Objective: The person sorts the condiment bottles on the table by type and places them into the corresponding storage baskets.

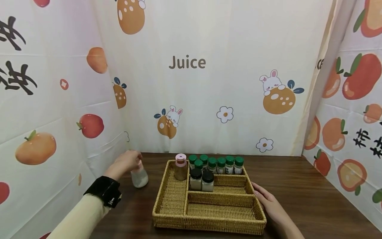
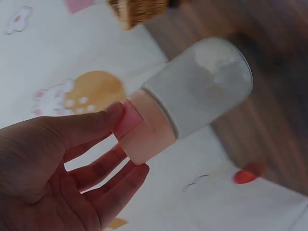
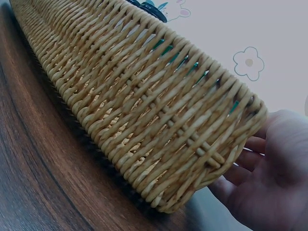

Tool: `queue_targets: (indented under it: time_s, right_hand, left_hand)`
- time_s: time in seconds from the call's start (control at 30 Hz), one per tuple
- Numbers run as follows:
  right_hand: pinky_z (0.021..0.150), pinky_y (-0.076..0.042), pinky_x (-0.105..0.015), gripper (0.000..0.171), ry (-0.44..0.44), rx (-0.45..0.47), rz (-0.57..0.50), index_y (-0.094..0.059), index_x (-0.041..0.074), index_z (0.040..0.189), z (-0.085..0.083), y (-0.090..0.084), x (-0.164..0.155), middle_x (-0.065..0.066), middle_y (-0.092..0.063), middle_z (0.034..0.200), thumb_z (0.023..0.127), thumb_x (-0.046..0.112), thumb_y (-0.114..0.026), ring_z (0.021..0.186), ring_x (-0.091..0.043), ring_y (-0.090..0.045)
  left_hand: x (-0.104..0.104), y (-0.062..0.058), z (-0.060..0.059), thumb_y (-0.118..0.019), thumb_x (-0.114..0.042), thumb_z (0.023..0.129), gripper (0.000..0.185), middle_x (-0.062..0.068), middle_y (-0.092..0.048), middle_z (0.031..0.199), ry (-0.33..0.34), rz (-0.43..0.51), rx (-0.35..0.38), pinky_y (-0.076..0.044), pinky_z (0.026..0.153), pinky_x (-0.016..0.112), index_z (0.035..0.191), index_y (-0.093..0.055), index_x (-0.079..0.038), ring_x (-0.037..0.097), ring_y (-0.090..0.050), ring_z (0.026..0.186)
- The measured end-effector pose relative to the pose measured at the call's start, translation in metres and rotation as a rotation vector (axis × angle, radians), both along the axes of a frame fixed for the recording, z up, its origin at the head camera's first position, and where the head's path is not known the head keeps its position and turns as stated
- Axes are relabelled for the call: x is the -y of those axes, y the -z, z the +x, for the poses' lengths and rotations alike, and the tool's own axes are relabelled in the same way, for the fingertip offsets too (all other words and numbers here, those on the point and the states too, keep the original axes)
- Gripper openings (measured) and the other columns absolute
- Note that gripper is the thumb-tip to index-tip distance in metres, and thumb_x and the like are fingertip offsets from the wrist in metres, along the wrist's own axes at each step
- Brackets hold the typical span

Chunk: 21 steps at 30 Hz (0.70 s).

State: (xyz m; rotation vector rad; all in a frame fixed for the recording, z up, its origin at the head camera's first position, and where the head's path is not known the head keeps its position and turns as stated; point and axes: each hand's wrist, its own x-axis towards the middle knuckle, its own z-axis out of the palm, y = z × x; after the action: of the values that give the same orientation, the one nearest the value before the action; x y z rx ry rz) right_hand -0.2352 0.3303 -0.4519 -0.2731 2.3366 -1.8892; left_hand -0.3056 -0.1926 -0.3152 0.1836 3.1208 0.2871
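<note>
My left hand (image 1: 128, 162) pinches the pink cap of a clear glass seasoning jar (image 1: 139, 177) left of the wicker basket. White powder shows inside the jar (image 2: 204, 84) in the left wrist view, with thumb and fingertips on its cap. Against the right side of the divided wicker basket (image 1: 170, 220) rests my right hand (image 1: 273, 205), its fingers fairly straight along the outer wall. The right wrist view has this hand (image 3: 276, 168) at a corner of the basket, with some fingers partly hidden behind the weave.
A pink-lidded jar (image 1: 180, 171) stands in the basket's left compartment. Several green-capped spice bottles (image 1: 221, 164) fill the back compartment, and two black-capped jars (image 1: 208, 182) stand in the middle one. Fruit-printed curtains (image 1: 194, 99) enclose the dark wooden table (image 1: 313, 199) at the back and sides.
</note>
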Motion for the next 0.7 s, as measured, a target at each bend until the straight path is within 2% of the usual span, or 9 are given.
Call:
queue_targets:
  time_s: [0.1, 0.23, 0.27, 0.4, 0.43, 0.5, 0.57, 0.63, 0.7]
  right_hand:
    - [0.087, -0.051, -0.019, 0.06, 0.02, 0.005, 0.049, -0.021, -0.003, 0.157, -0.001, -0.001, 0.0, -0.029, -0.024, 0.16, 0.109, 0.029, -0.04, 0.119, 0.004, -0.055]
    - [0.087, -0.051, -0.02, 0.06, 0.036, -0.004, 0.107, -0.023, -0.002, 0.156, -0.001, -0.001, -0.001, -0.03, -0.027, 0.159, 0.109, 0.031, -0.04, 0.135, -0.027, -0.049]
    - [0.087, -0.051, -0.02, 0.06, 0.038, -0.002, 0.106, -0.024, -0.002, 0.156, -0.001, -0.001, -0.001, -0.029, -0.027, 0.159, 0.109, 0.031, -0.039, 0.136, -0.026, -0.049]
    - [0.089, -0.05, -0.019, 0.06, 0.039, 0.014, 0.087, -0.023, 0.0, 0.157, 0.0, -0.001, -0.002, -0.026, -0.026, 0.16, 0.109, 0.032, -0.04, 0.123, 0.0, -0.051]
    - [0.089, -0.05, -0.019, 0.06, 0.036, 0.011, 0.088, -0.023, 0.0, 0.157, 0.001, -0.001, -0.002, -0.027, -0.026, 0.16, 0.109, 0.032, -0.039, 0.123, 0.0, -0.051]
    - [0.088, -0.049, -0.018, 0.06, 0.041, 0.002, 0.111, -0.024, 0.0, 0.157, 0.001, -0.001, -0.002, -0.026, -0.027, 0.16, 0.109, 0.032, -0.039, 0.129, -0.007, -0.05]
    - [0.089, -0.048, -0.017, 0.059, 0.034, -0.017, 0.14, -0.024, -0.001, 0.156, 0.001, -0.001, -0.002, -0.027, -0.027, 0.16, 0.109, 0.031, -0.038, 0.139, -0.024, -0.044]
    - [0.09, -0.047, -0.016, 0.058, 0.03, -0.039, 0.167, -0.024, -0.002, 0.156, 0.0, -0.002, -0.002, -0.027, -0.027, 0.16, 0.11, 0.03, -0.037, 0.144, -0.038, -0.031]
    - [0.091, -0.045, -0.015, 0.057, 0.035, -0.045, 0.178, -0.026, 0.0, 0.156, -0.001, -0.002, -0.001, -0.025, -0.028, 0.16, 0.109, 0.031, -0.038, 0.146, -0.04, -0.028]
  left_hand:
    - [-0.005, -0.014, 0.008, -0.06, -0.002, 0.086, 0.028, 0.019, -0.069, 0.107, 0.021, 0.006, -0.073, -0.053, 0.073, 0.04, 0.112, -0.067, 0.001, 0.028, -0.064, 0.092]
    - [-0.02, -0.04, 0.02, -0.061, -0.004, 0.089, 0.025, 0.019, -0.07, 0.107, 0.058, -0.034, -0.207, -0.054, 0.076, 0.042, 0.113, -0.068, 0.002, 0.03, -0.065, 0.093]
    - [-0.025, -0.047, 0.023, -0.062, -0.005, 0.09, 0.025, 0.02, -0.07, 0.107, 0.065, -0.043, -0.232, -0.054, 0.077, 0.043, 0.113, -0.068, 0.002, 0.03, -0.065, 0.094]
    - [-0.048, -0.068, 0.04, -0.065, -0.009, 0.092, 0.025, 0.018, -0.07, 0.111, 0.089, -0.076, -0.289, -0.055, 0.079, 0.044, 0.116, -0.069, -0.003, 0.03, -0.065, 0.096]
    - [-0.055, -0.071, 0.044, -0.065, -0.009, 0.092, 0.025, 0.017, -0.069, 0.112, 0.096, -0.077, -0.293, -0.055, 0.079, 0.043, 0.116, -0.069, -0.004, 0.03, -0.065, 0.097]
    - [-0.071, -0.075, 0.05, -0.067, -0.01, 0.091, 0.026, 0.016, -0.069, 0.113, 0.124, -0.079, -0.296, -0.055, 0.079, 0.042, 0.117, -0.069, -0.006, 0.03, -0.066, 0.099]
    - [-0.086, -0.075, 0.056, -0.07, -0.01, 0.091, 0.027, 0.015, -0.069, 0.114, 0.151, -0.073, -0.284, -0.056, 0.079, 0.041, 0.117, -0.069, -0.007, 0.031, -0.066, 0.101]
    - [-0.1, -0.071, 0.058, -0.072, -0.009, 0.089, 0.028, 0.014, -0.069, 0.115, 0.176, -0.058, -0.262, -0.057, 0.081, 0.041, 0.117, -0.069, -0.008, 0.031, -0.066, 0.102]
    - [-0.111, -0.064, 0.058, -0.073, -0.009, 0.088, 0.028, 0.013, -0.069, 0.115, 0.19, -0.051, -0.228, -0.057, 0.082, 0.04, 0.116, -0.069, -0.009, 0.03, -0.066, 0.103]
